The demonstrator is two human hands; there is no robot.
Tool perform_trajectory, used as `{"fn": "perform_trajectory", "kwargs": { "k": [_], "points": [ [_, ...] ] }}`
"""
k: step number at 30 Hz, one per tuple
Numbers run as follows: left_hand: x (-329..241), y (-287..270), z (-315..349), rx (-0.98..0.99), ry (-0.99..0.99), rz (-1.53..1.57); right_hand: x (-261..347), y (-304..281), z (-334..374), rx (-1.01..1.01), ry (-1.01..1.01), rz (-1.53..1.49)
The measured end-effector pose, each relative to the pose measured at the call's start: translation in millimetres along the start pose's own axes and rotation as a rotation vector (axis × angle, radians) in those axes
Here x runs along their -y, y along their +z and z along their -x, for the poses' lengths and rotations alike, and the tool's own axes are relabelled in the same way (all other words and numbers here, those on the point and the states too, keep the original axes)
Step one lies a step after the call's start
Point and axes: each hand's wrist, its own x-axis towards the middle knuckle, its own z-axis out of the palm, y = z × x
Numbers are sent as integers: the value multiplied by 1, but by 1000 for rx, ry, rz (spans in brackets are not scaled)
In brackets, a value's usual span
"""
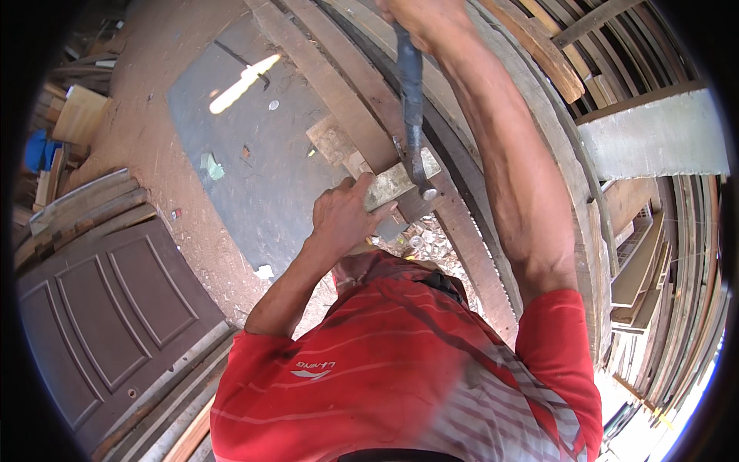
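Observation:
My right hand (422, 17), at the top edge and partly cut off, is closed around the handle of a hammer (412, 85). Dark wrapping covers the handle, and the metal head hangs low over a short, pale, worn wood block (389, 187). Whether the head touches the block I cannot tell. My left hand (342, 209) grips the block's near left end, fingers along its far side and thumb on the near side. Beneath the block runs a long brown plank (331, 77), which lies across the work spot.
A dark sheet (231, 146) covers the ground at the left, with scraps on it. A brown panelled door (115, 316) lies at lower left. Stacked boards (677, 308) stand along the right. Wood chips (419, 242) lie below the block.

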Motion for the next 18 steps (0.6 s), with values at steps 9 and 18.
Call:
{"fn": "perform_trajectory", "kwargs": {
  "k": [9, 18],
  "points": [
    [-3, 2, 8, 87, -113, -53, 6, -28, 49, 13, 164, -556],
    [2, 0, 15, 144, -168, -42, -3, -30, 61, -35, 5, -416]
  ]
}}
